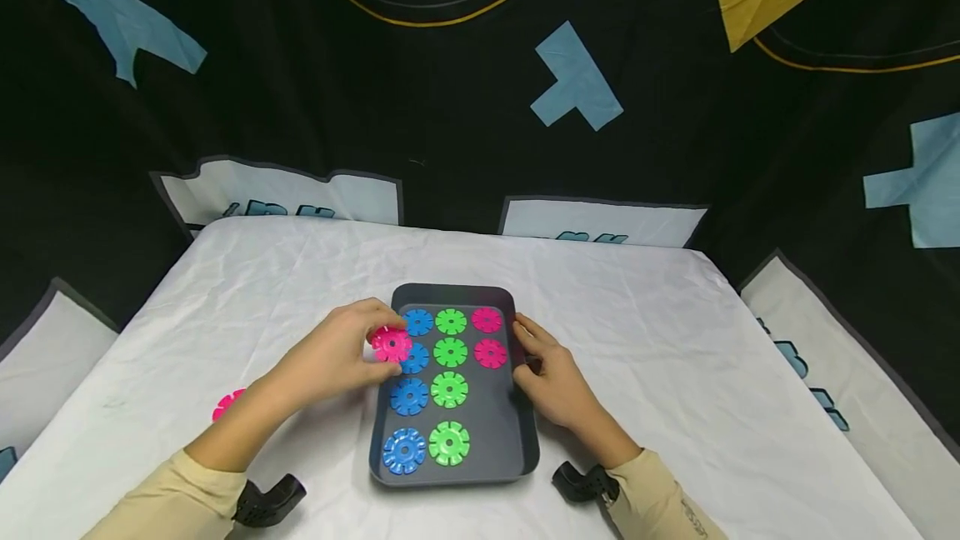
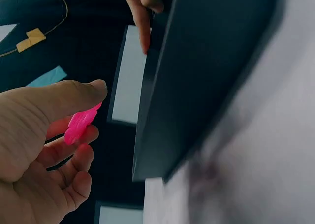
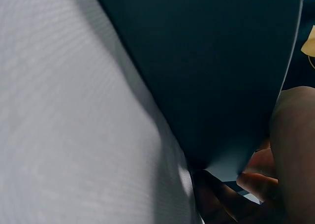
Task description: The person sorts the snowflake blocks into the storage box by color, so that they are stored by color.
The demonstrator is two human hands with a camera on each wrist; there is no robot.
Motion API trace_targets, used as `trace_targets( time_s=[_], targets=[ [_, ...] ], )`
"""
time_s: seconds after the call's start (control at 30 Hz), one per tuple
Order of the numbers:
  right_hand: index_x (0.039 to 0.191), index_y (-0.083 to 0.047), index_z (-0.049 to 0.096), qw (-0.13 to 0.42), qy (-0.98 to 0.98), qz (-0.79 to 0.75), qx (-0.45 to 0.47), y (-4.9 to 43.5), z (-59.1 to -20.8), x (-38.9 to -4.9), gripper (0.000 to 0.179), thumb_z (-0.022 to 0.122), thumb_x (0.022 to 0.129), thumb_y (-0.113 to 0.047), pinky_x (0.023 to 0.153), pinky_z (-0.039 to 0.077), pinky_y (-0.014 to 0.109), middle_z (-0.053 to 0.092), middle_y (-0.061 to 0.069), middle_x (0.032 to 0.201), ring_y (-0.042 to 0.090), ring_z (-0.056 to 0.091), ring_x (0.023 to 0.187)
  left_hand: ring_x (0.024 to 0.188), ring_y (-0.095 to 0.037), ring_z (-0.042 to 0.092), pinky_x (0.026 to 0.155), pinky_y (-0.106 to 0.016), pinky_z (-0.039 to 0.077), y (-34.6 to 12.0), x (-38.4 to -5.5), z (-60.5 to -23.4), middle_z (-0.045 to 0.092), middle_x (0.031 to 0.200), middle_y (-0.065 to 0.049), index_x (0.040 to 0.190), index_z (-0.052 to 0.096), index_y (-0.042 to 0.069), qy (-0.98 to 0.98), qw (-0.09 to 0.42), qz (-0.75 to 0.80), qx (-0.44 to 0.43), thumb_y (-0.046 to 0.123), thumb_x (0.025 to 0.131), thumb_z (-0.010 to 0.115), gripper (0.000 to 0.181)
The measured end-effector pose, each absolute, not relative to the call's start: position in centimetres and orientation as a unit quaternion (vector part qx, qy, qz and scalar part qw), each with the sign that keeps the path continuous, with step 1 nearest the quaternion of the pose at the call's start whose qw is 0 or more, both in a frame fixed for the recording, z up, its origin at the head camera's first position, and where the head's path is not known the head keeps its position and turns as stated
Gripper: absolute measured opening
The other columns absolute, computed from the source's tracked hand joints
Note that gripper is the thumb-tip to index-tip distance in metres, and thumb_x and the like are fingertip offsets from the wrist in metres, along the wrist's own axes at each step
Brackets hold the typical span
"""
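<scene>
My left hand (image 1: 341, 354) pinches a pink notched disc (image 1: 392, 345) between thumb and fingers, above the left edge of a dark grey tray (image 1: 495, 432). In the left wrist view the pink disc (image 2: 81, 124) shows nearly edge-on beside the tray's wall (image 2: 197, 76). On the tray lie a column of blue discs (image 1: 409, 397), a column of green discs (image 1: 450, 390) and two pink discs (image 1: 490, 353) at the upper right. My right hand (image 1: 551, 373) rests at the tray's right rim, fingers along its side; the right wrist view shows some fingers (image 3: 261, 184) near the tray's far corner.
Another pink disc (image 1: 228, 402) lies on the white cloth (image 1: 300, 273), partly behind my left forearm. Black wrist mounts (image 1: 270, 502) sit at both cuffs. A dark curtain (image 1: 450, 107) with taped shapes hangs behind the table.
</scene>
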State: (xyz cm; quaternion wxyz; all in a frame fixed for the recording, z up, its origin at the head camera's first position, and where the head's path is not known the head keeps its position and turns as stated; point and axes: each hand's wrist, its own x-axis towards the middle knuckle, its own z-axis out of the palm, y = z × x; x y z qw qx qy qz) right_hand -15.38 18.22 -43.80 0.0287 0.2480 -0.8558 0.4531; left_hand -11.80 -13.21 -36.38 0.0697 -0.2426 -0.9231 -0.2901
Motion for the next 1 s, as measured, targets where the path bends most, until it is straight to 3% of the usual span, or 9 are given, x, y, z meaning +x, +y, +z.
trace_targets(
  time_s=[0.57,0.8,1.0],
  targets=[
    [0.144,0.004,0.039,0.031,-0.864,0.436,0.252,18.5,-43.9,-15.3,0.066,0.053,0.081,-0.005,0.081,0.054,0.027,0.034,0.008,0.155,0.016,0.065,0.107,0.095,-0.01,0.059,0.081,-0.028,0.053,-6.2,-14.3,-34.1,0.064,0.109,0.003,0.115,0.071,0.009,-0.896,0.025,-0.294,-0.331,0.024,0.074,0.085,0.046],
    [0.144,0.005,0.04,0.037,-0.864,0.43,0.259,18.6,-44.1,-15.4,0.065,0.053,0.081,-0.005,0.082,0.054,0.027,0.034,0.009,0.155,0.017,0.065,0.108,0.096,-0.01,0.059,0.078,-0.026,0.052,-4.1,-15.4,-34.5,0.063,0.112,0.002,0.117,0.07,0.009,-0.892,-0.032,-0.279,-0.354,0.024,0.075,0.084,0.047],
    [0.144,0.004,0.041,0.046,-0.866,0.423,0.264,18.7,-43.9,-15.6,0.063,0.053,0.082,-0.005,0.079,0.054,0.027,0.035,0.008,0.154,0.017,0.064,0.109,0.106,-0.017,0.059,0.086,-0.032,0.051,-3.0,-16.1,-35.7,0.064,0.116,-0.001,0.114,0.071,0.008,-0.894,-0.082,-0.242,-0.369,0.023,0.076,0.084,0.043]
  ],
)
